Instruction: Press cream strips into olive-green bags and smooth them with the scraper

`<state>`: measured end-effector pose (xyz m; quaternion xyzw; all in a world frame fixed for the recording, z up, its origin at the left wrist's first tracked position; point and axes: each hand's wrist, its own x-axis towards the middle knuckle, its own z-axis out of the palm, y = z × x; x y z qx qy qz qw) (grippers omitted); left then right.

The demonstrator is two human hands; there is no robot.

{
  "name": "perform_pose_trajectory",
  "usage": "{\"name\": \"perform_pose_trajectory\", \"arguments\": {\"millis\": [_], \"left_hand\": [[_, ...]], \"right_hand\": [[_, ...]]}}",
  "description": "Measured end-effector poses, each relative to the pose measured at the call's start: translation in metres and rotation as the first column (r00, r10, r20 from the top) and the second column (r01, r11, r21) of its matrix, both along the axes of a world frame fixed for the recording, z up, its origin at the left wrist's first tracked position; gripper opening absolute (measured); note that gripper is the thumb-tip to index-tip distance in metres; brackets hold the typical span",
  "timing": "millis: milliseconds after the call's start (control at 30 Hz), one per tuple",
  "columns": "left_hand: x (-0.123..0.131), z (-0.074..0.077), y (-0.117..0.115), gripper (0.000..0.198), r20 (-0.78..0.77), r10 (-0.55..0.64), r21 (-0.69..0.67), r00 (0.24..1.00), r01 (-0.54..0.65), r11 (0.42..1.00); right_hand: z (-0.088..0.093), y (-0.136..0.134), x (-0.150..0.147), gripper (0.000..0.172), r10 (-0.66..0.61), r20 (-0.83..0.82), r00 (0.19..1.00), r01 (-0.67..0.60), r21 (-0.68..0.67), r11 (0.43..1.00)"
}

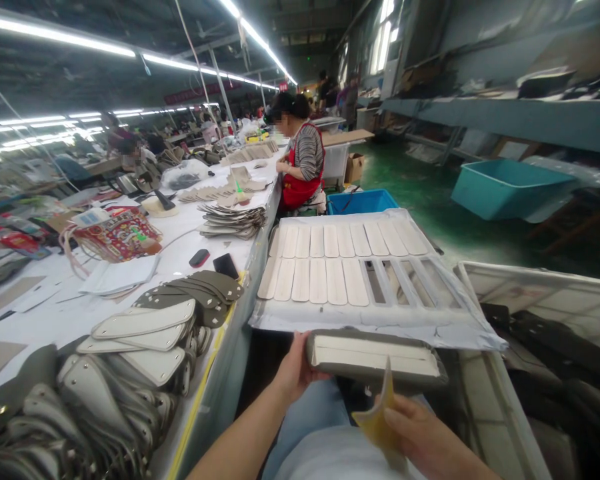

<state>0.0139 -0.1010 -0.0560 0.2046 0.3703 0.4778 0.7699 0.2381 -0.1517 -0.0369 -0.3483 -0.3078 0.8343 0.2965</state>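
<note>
My left hand (299, 367) grips the left end of a dark grey panel with raised edges (320, 377), and an off-white strip (375, 353) with a line along its length lies within it. The panel is held over my lap, just this side of the white-covered board. My right hand (415, 427) is closed on a yellowish curved, thin piece (380, 417), its pointed tip overlapping the strip in this view; whether it touches cannot be told. On the white-covered board (290, 317) lie two rows of off-white strips (307, 280), with several bare slots at the front right.
Left, a long white table (180, 263) carries stacked grey and white shaped pieces (140, 333), a phone (226, 266) and a patterned bag (125, 233). A seated person in a red apron (303, 163) works beyond the board. At right stand a white-rimmed bin (545, 273) and a teal tub (505, 190).
</note>
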Motion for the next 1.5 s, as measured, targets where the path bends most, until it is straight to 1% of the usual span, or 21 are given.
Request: {"name": "perform_pose_trajectory", "arguments": {"millis": [33, 67, 100, 133, 167, 200, 233, 267, 300, 400, 467, 533, 633, 800, 900, 1000, 1067, 1167, 1233, 1367, 1500], "left_hand": [[0.001, -0.001, 0.001, 0.053, 0.002, 0.021, 0.011, 1.0, -0.021, 1.0], [0.003, -0.003, 0.001, 0.053, 0.002, 0.043, 0.019, 0.999, -0.043, 0.999], [0.004, -0.004, 0.001, 0.055, 0.001, 0.063, 0.025, 0.998, -0.063, 0.998], [0.005, -0.005, 0.001, 0.056, -0.002, 0.078, 0.029, 0.997, -0.078, 0.997], [0.006, -0.006, 0.001, 0.059, -0.004, 0.087, 0.035, 0.996, -0.086, 0.996], [0.006, -0.007, 0.001, 0.061, -0.003, 0.089, 0.04, 0.996, -0.088, 0.995], [0.006, -0.007, 0.001, 0.063, 0.001, 0.086, 0.045, 0.996, -0.086, 0.995], [0.007, -0.008, 0.0, 0.064, 0.008, 0.084, 0.049, 0.996, -0.084, 0.995], [0.007, -0.008, 0.0, 0.065, 0.014, 0.085, 0.053, 0.996, -0.086, 0.995], [0.007, -0.009, -0.002, 0.07, 0.001, 0.118, 0.057, 0.993, -0.118, 0.991], [0.007, -0.011, -0.003, 0.073, -0.018, 0.135, 0.061, 0.991, -0.134, 0.989], [0.005, -0.014, -0.004, 0.075, -0.02, 0.135, 0.063, 0.991, -0.133, 0.989], [0.001, -0.019, -0.004, 0.075, -0.02, 0.139, 0.064, 0.99, -0.138, 0.988], [-0.001, -0.021, 0.0, 0.072, -0.059, 0.156, 0.087, 0.986, -0.15, 0.985], [0.005, -0.017, 0.006, 0.07, -0.141, 0.164, 0.081, 0.976, -0.154, 0.985], [0.011, -0.011, 0.014, 0.065, -0.284, 0.167, 0.06, 0.944, -0.157, 0.986], [0.014, -0.006, 0.019, 0.061, -0.354, 0.156, 0.067, 0.922, -0.141, 0.988], [0.016, -0.001, 0.024, 0.055, -0.406, 0.135, 0.078, 0.904, -0.112, 0.991], [0.015, 0.002, 0.026, 0.052, -0.439, 0.135, 0.062, 0.888, -0.12, 0.991], [0.015, 0.004, 0.031, 0.049, -0.55, 0.132, 0.042, 0.825, -0.13, 0.991], [0.016, 0.003, 0.037, 0.047, -0.692, 0.115, 0.098, 0.713, -0.065, 0.993]], "right_hand": [[-0.002, 0.0, 0.001, 0.025, 0.068, 0.033, 0.997, -0.069, 0.032, 0.997], [-0.003, 0.0, 0.001, 0.027, 0.123, 0.106, 0.987, -0.133, 0.089, 0.987], [-0.003, 0.001, 0.001, 0.027, 0.15, 0.228, 0.962, -0.192, 0.173, 0.966], [-0.002, 0.003, -0.002, 0.028, 0.137, 0.382, 0.914, -0.253, 0.272, 0.929], [0.0, 0.005, -0.005, 0.03, 0.083, 0.538, 0.839, -0.321, 0.365, 0.874], [0.002, 0.007, -0.009, 0.032, 0.002, 0.658, 0.753, -0.382, 0.434, 0.816], [0.004, 0.009, -0.015, 0.035, -0.075, 0.729, 0.681, -0.417, 0.47, 0.778], [0.006, 0.01, -0.022, 0.037, -0.12, 0.757, 0.642, -0.416, 0.475, 0.775], [0.007, 0.011, -0.029, 0.038, -0.128, 0.75, 0.649, -0.375, 0.462, 0.804], [0.007, 0.011, -0.054, 0.04, -0.074, 0.608, 0.791, -0.175, 0.34, 0.924], [0.002, 0.01, -0.069, 0.043, -0.052, 0.536, 0.843, -0.089, 0.234, 0.968], [-0.003, 0.008, -0.082, 0.044, -0.016, 0.514, 0.858, -0.061, 0.132, 0.989], [-0.012, 0.006, -0.096, 0.045, 0.025, 0.472, 0.881, -0.058, 0.056, 0.997], [-0.02, 0.009, -0.1, 0.045, -0.014, 0.353, 0.935, 0.022, -0.019, 1.0], [-0.023, 0.012, -0.097, 0.045, -0.016, 0.293, 0.956, 0.041, -0.082, 0.996], [-0.026, 0.016, -0.093, 0.047, -0.01, 0.261, 0.965, 0.046, -0.132, 0.99], [-0.027, 0.021, -0.092, 0.049, -0.004, 0.239, 0.971, 0.044, -0.163, 0.986], [-0.027, 0.03, -0.09, 0.053, 0.026, 0.22, 0.975, 0.02, -0.205, 0.978], [-0.027, 0.035, -0.089, 0.056, 0.056, 0.214, 0.975, -0.006, -0.231, 0.973], [-0.027, 0.044, -0.087, 0.057, 0.089, 0.182, 0.979, -0.037, -0.27, 0.962], [-0.027, 0.048, -0.085, 0.056, 0.066, 0.164, 0.984, -0.018, -0.277, 0.961]]}}
